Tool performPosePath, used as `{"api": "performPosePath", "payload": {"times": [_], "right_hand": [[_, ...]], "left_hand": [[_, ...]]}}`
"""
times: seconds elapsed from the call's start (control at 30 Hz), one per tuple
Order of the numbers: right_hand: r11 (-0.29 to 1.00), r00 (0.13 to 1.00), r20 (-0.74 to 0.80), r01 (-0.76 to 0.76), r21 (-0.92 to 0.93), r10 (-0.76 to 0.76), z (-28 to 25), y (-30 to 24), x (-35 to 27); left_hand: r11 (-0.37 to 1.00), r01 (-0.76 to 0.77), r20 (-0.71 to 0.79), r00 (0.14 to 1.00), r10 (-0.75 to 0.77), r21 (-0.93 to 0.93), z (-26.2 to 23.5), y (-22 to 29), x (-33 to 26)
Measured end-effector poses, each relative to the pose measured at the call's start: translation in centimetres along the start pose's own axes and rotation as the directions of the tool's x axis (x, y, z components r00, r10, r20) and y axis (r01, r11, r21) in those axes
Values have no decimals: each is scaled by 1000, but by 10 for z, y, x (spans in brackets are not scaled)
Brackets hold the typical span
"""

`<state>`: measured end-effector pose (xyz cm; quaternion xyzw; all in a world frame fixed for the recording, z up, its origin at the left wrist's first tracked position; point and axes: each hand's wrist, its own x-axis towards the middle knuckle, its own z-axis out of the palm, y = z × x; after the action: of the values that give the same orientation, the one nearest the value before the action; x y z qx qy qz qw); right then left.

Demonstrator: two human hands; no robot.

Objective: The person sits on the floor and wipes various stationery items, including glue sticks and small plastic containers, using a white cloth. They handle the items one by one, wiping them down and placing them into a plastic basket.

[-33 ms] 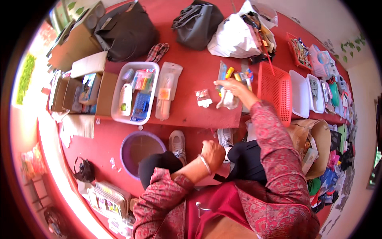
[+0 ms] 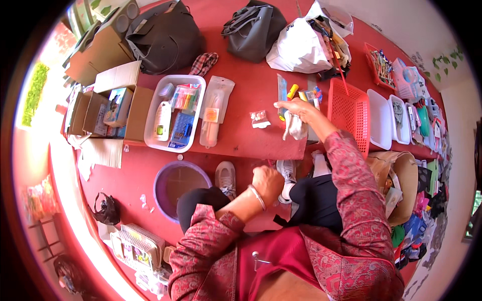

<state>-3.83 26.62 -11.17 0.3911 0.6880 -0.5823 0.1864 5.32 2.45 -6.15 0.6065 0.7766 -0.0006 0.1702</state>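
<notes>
My right hand (image 2: 300, 110) reaches over the red table, closed on a crumpled white cloth (image 2: 296, 128) that hangs below the fingers. Beside it lie a yellow marker-like stick (image 2: 292, 91), a slim blue packet (image 2: 282, 88) and a few small coloured items partly behind the hand. To its left is a small clear packet (image 2: 259, 119) with pinkish-white contents. My left hand (image 2: 268, 182), a bangle at the wrist, is curled into a fist above my lap, short of the table edge. Its fingertips are turned away, so whatever it holds, if anything, is hidden.
A white tray (image 2: 149, 131) of stationery, a long clear pouch (image 2: 213, 120) and an open cardboard box (image 2: 136, 118) stand left. Right are a red basket (image 2: 346, 108) and white trays (image 2: 380, 128). Bags line the back. A purple tub (image 2: 159, 198) sits below by my feet.
The whole view has shifted slightly. The white cloth hangs a little differently beneath my right hand, which still grips it. My left fist has risen slightly toward the table edge.
</notes>
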Motion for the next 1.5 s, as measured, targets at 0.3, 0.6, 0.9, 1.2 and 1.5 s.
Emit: {"api": "performPosePath", "payload": {"times": [0.3,0.6,0.9,1.2,1.5], "right_hand": [[719,833,39,498,-485,-551,2,-25,-168],[610,737,4,562,-559,-676,45,-3,-212],[681,835,59,485,-549,-548,9,-18,-242],[367,341,-569,927,74,-748,-32,-19,-223],[108,82,-70,732,-673,-994,-26,-15,-198]], "left_hand": [[273,-125,-266,772,-577,-954,-63,-53,21],[-694,-434,-268,901,-341,-575,-62,-36,30],[-754,-376,-332,917,-220,-538,-72,-25,31],[-759,-194,-194,977,-90,-622,-72,8,41],[-520,-121,-77,991,-106,-845,-60,7,36]]}}
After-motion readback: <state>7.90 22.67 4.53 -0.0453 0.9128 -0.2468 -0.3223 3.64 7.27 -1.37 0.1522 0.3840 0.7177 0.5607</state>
